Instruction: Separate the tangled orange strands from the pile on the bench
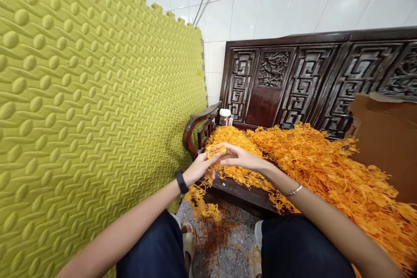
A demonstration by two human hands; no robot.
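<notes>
My left hand [202, 166] is closed around some orange stringy pieces, which look like thin, frilly plastic or foam cut-outs. From below it hangs a tangled strand of the same orange pieces [202, 205], dangling above the floor. Coming from the right, my right hand [239, 158] meets the left one, its thumb and fingers curled on the orange bits between them. Its fingertips are partly hidden. Just beyond both hands, a large heap of orange pieces [312, 152] covers much of the dark wooden bench [243, 191].
The bench has a carved backrest [269, 104] and a curved armrest [202, 118]. A lidded paper cup [225, 117] stands in its corner. Brown cardboard [387, 139] leans at the right. A yellow-green foam mat [114, 95] fills the left. Orange scraps [216, 232] litter the floor between my feet.
</notes>
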